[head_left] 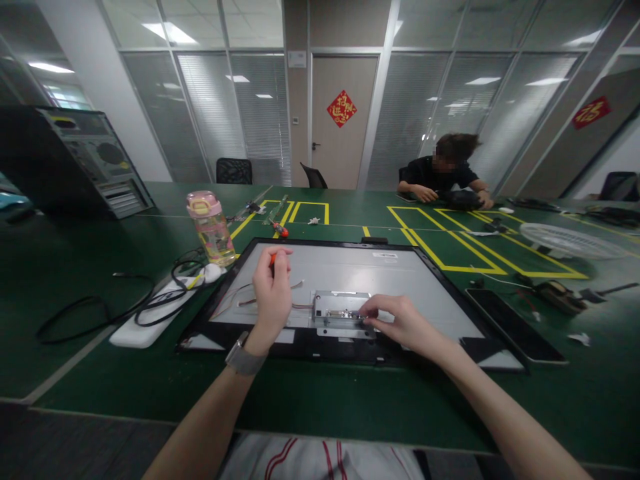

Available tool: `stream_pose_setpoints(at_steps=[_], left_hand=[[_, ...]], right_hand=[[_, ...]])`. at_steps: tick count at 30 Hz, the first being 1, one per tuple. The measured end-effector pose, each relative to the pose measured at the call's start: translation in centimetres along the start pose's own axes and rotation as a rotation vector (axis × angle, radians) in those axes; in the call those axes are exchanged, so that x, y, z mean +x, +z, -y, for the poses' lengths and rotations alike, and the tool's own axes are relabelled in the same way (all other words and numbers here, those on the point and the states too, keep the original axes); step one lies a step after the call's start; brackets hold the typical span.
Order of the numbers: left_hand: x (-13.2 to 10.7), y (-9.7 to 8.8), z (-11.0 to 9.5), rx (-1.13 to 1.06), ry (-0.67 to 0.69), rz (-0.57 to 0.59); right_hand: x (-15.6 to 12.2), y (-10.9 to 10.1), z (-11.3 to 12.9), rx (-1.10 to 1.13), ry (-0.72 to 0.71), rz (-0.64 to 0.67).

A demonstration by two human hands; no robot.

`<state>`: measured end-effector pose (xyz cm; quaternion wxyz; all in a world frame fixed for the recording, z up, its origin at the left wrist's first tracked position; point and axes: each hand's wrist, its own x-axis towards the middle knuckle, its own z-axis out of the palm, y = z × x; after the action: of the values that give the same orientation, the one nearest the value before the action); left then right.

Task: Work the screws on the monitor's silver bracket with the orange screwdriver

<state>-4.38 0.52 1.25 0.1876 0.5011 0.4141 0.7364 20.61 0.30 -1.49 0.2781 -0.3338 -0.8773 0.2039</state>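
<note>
A monitor panel point(340, 270) lies flat before me, its grey metal back facing up inside a black frame. A small silver metal housing point(345, 303) with a circuit board sits near its front middle. My left hand point(273, 287), a watch on its wrist, is raised over the panel left of this housing, closed around an orange-ended tool point(273, 259) that is mostly hidden. Thin wires point(245, 301) trail beneath that hand to the housing. My right hand point(390, 317) has thumb and fingers closed at the housing's right end; whatever lies between the fingertips is hidden.
Left stand a pink-lidded bottle point(213, 230), a white power strip point(155, 317) with black cables, and a computer case point(95, 160). An orange-ended tool point(281, 230) lies behind the panel. At right are a phone point(515, 325) and a white ring point(570, 240). Another person point(445, 173) sits across.
</note>
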Motion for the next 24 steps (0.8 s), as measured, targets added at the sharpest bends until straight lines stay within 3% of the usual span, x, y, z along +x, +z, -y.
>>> stream_pose_setpoints(at_steps=[4, 24], left_hand=[[-0.03, 0.01, 0.01, 0.004, 0.001, 0.001], [-0.14, 0.11, -0.19, -0.036, -0.024, 0.024]], right_hand=[[-0.24, 0.21, -0.09, -0.098, -0.1, 0.037], [-0.28, 0.25, 0.14, -0.385, -0.132, 0.091]])
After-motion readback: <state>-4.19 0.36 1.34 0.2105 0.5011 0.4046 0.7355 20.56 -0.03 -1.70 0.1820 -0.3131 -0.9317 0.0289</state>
